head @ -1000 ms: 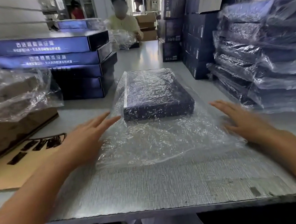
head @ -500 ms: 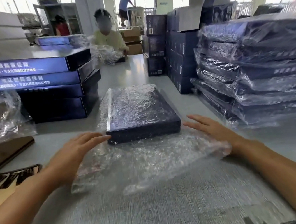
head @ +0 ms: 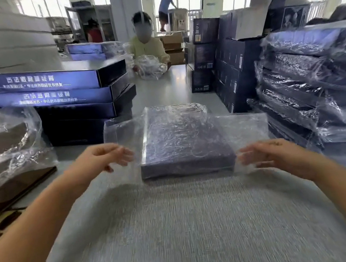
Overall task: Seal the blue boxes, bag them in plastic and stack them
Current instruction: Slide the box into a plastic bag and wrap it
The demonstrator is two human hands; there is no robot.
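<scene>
A dark blue flat box lies in the middle of the grey table. It is inside a clear plastic bag. The bag is wrinkly on top of the box. Loose plastic sticks out and stands up on both sides of the box.

The left hand is just beside the near left corner of the box. Its fingers are curled in, close to the thumb, and they hold the loose plastic on that side. The hand does not touch the box itself.

The right hand is just beside the near right corner. Its fingers are a little bent and a little apart. They show through the plastic, so the plastic lies over them and touches them. The picture is blurry there, so I cannot tell if they pinch the plastic or only touch it.

On the left stands a pile of bare blue boxes with white writing. In front of that pile lies a heap of crumpled clear plastic. On the right is a tall pile of blue boxes in plastic bags. At the far end of the table a person in a pale yellow top holds some plastic.
</scene>
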